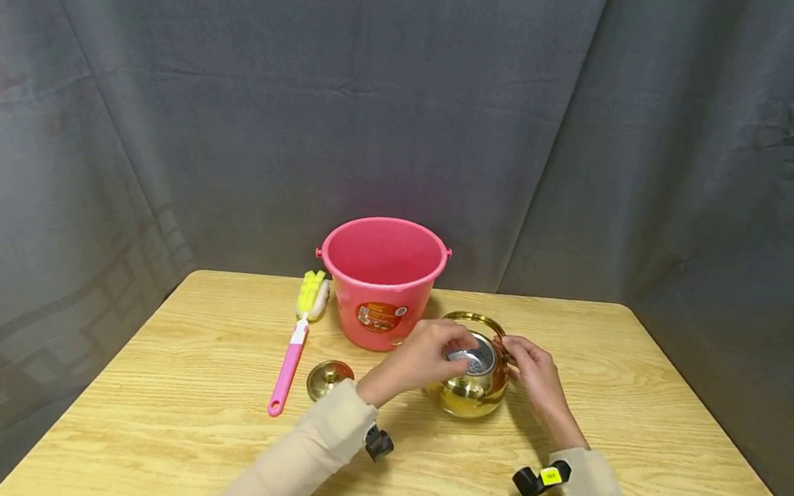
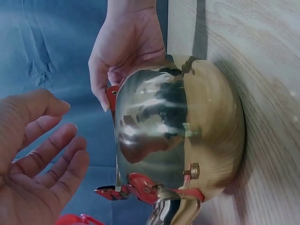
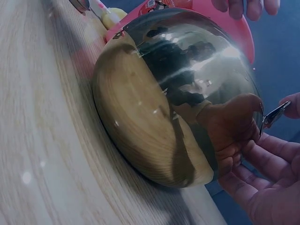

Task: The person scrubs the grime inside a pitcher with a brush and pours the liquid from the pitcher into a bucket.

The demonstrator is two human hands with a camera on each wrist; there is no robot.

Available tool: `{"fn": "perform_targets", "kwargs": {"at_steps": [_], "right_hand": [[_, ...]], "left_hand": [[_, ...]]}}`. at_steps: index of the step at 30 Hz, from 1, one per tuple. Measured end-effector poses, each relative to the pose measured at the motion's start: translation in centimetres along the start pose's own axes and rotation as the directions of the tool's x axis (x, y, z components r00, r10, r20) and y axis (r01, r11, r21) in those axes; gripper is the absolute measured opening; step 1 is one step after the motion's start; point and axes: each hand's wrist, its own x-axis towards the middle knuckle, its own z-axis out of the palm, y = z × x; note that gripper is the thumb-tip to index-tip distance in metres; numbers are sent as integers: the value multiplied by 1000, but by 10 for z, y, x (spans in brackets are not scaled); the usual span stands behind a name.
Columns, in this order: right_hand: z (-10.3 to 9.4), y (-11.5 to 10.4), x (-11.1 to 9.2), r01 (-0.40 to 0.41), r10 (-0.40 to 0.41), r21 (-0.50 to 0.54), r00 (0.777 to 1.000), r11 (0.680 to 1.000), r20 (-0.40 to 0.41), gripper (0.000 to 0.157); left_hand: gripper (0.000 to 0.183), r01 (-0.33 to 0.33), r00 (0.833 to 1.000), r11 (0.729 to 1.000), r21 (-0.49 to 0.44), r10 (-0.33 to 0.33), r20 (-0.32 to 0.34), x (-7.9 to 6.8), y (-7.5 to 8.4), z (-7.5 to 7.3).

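A shiny gold teapot (image 1: pixel 466 401) stands on the table without its lid, and a silver perforated strainer (image 1: pixel 481 361) sits in its mouth. My left hand (image 1: pixel 430 353) hovers over this mouth from the left; in the left wrist view its fingers (image 2: pixel 61 143) are loosely bent, apart from the pot, with nothing between them. On the pot's right side, my right hand (image 1: pixel 535 374) pinches the base of the arched handle (image 1: pixel 474 317), its fingers (image 3: pixel 262 161) against the gold wall. The spout (image 2: pixel 171 208) shows low in the left wrist view.
Behind the teapot stands a pink bucket (image 1: pixel 350 299). The round gold lid (image 1: pixel 329 381) lies left of my left wrist. Further left is a brush with a pink handle (image 1: pixel 288 368) and a yellow and white sponge head (image 1: pixel 310 294). Grey curtains (image 1: pixel 380 120) hang behind the table.
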Motion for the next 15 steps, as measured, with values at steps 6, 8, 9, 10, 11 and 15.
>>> {"fn": "perform_targets", "kwargs": {"at_steps": [6,8,9,10,11,15], "right_hand": [[-1,-2,-3,13,-13,7,1000,1000,14,47],[-1,-6,-5,31,-31,10,999,999,39,46],[-1,-8,-7,33,-34,14,998,999,46,46],[-1,-10,-8,34,-35,18,998,999,53,45],[-1,-13,-10,41,-42,23,997,999,61,45],[1,-24,-14,60,-63,48,995,997,75,43]], "left_hand": [[17,-15,1000,999,38,14,16,3,-2,6],[18,-8,999,998,57,6,33,4,-3,8],[18,-3,999,998,66,0,41,4,-3,8],[18,3,999,997,72,-6,49,5,-3,9],[18,7,998,997,78,-12,55,5,-3,9],[19,12,997,994,110,-20,68,6,-4,11]]}}
